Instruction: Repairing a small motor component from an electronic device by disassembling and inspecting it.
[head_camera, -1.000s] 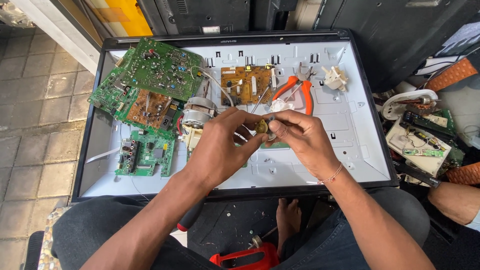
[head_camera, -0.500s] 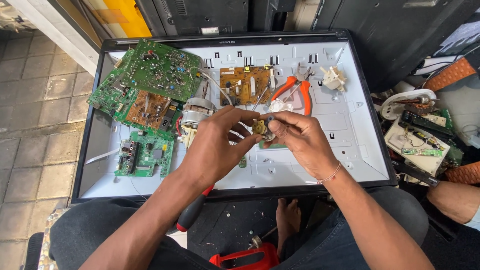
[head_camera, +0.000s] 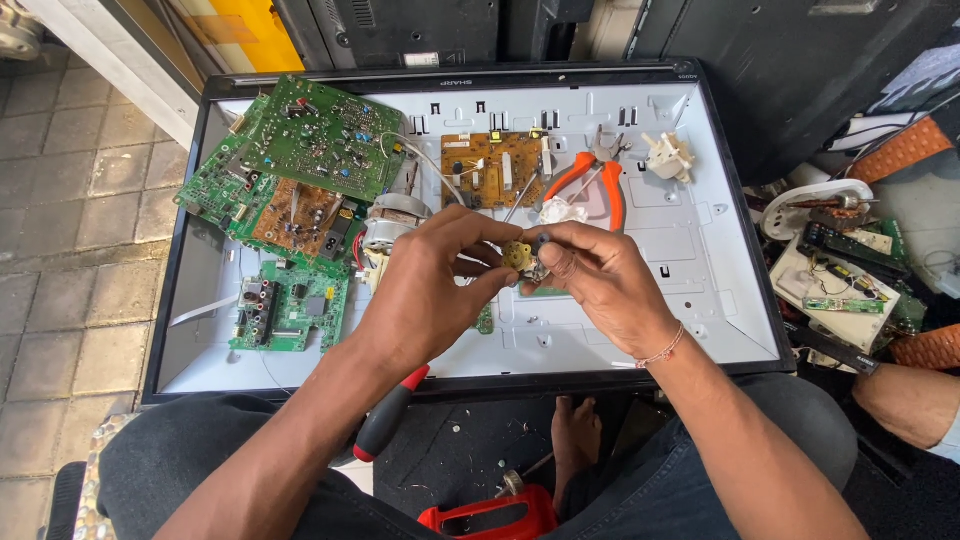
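Both hands, left hand (head_camera: 425, 285) and right hand (head_camera: 598, 280), pinch a small yellow part (head_camera: 517, 253) (fingers closed).

A white television back panel (head_camera: 700, 300) carries green circuit boards (head_camera: 310, 150), an orange board (head_camera: 495, 170) and orange-handled pliers (head_camera: 600, 180).

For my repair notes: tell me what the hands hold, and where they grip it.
Both hands pinch one small yellowish round part: left hand at its left edge, right hand at its right side.

Left hand (head_camera: 425, 285) and right hand (head_camera: 600, 280) meeting, fingers apparently pinched together
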